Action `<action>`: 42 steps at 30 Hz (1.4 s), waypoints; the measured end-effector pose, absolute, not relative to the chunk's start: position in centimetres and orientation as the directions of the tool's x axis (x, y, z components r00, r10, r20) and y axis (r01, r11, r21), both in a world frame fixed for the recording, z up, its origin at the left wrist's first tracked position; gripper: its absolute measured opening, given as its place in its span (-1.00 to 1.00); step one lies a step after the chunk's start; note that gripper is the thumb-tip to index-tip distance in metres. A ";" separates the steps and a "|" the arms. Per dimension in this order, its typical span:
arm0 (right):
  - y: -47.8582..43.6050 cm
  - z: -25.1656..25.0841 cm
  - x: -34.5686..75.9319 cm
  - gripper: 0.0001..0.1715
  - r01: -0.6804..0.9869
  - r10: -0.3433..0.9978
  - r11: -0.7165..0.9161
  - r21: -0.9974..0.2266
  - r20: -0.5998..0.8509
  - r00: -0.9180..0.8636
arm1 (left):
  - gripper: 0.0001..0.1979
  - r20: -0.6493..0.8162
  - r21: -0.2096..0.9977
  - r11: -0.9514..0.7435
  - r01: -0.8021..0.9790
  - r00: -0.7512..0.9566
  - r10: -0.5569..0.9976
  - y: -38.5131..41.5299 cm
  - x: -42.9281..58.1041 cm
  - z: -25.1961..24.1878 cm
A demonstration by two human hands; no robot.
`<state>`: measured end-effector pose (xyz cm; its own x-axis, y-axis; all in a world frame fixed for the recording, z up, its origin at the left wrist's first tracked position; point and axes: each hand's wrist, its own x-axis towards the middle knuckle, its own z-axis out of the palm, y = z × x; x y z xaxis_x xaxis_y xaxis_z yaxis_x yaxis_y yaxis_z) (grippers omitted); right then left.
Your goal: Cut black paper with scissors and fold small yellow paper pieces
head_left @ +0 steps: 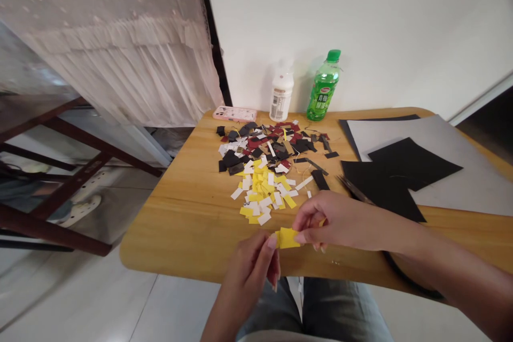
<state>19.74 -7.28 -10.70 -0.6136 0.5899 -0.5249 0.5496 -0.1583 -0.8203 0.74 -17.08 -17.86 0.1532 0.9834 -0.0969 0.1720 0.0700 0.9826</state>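
Note:
A small yellow paper piece (288,238) is held between both hands just above the near edge of the wooden table (188,224). My left hand (250,264) pinches its left end with fingers closed. My right hand (334,222) pinches its right end from above. Just beyond the hands lies a scatter of yellow and white paper bits (264,192). Farther back lies a heap of black, red and white bits (268,147).
Black paper sheets (395,173) lie on a grey sheet (460,171) at the right, with scissors (355,189) at their near edge. A green bottle (324,86), a white bottle (281,95) and a pink phone (234,113) stand by the wall. A dark wooden frame (60,192) is at left.

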 end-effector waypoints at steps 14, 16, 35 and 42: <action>-7.3 -11.6 19.4 -0.65 0.434 0.581 -0.313 -0.845 -0.531 -0.616 | -0.47 -0.095 0.983 0.064 0.172 0.180 0.979 -17.2 0.6 -17.9; -7.1 -11.8 19.4 -0.66 0.399 0.550 -0.339 -0.852 -0.523 -0.651 | -0.47 -0.091 0.985 0.060 0.164 0.189 0.978 -17.3 0.6 -17.8; -8.6 -12.4 20.6 -0.75 0.514 0.621 -0.060 -0.855 -0.435 -0.652 | -0.61 0.050 0.790 -0.238 0.565 0.327 0.944 -17.8 0.6 -17.5; -12.1 -14.2 22.1 -0.85 0.570 0.799 0.227 -0.790 -0.183 -0.572 | -0.74 0.347 0.483 -0.533 0.695 0.407 0.845 -17.2 1.4 -18.6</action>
<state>22.08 -12.11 -14.19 -0.5723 0.7993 -0.1831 0.5698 0.2271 -0.7898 1.41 -17.24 -18.55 0.4073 0.8448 0.3471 0.6947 -0.5332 0.4828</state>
